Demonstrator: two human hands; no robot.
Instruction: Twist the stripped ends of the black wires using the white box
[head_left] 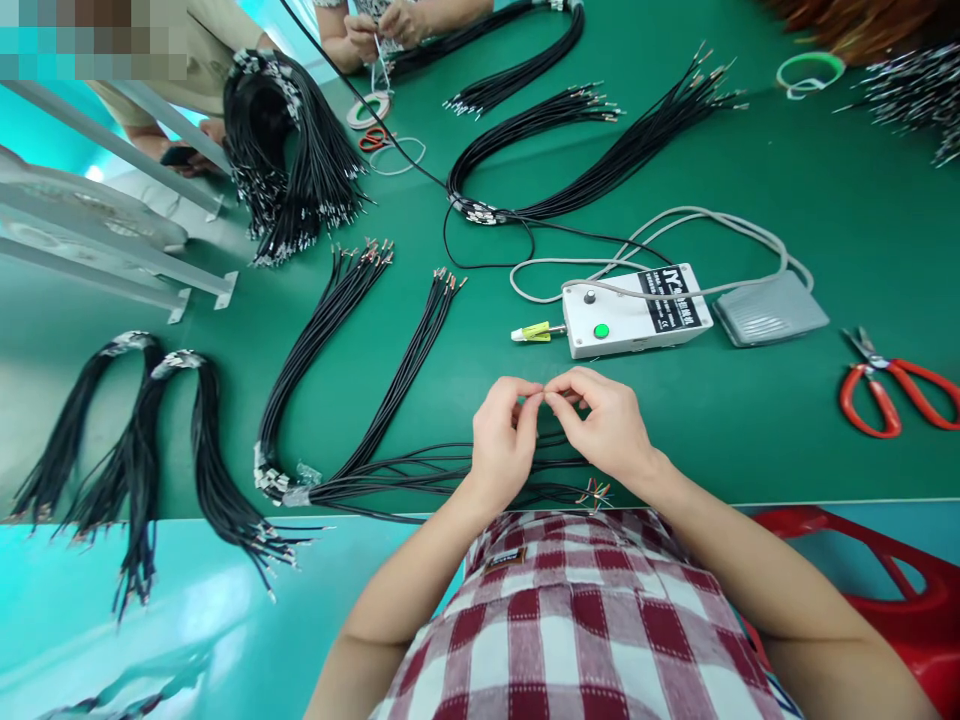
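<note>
My left hand [504, 440] and my right hand [604, 420] meet fingertip to fingertip above the near edge of the table. Both pinch with thumb and forefinger; what lies between the tips is too small to make out. Beneath them run thin black cables [405, 468] from a bundle bound with a white and silver band [271, 482]. Some of these cables end in stripped coloured wires [595, 493] just below my right hand. Just beyond my hands stands a white box [637, 312] with a green button and a yellow-and-white tip on its left side.
A grey pedal [772, 308] and red-handled pliers [885, 385] lie to the right. More black cable bundles [517, 205] lie farther back and on the left [180, 420]. Metal bars [112, 245] stand at the left edge. Across the table, another person's hands [386, 25] hold a white strand.
</note>
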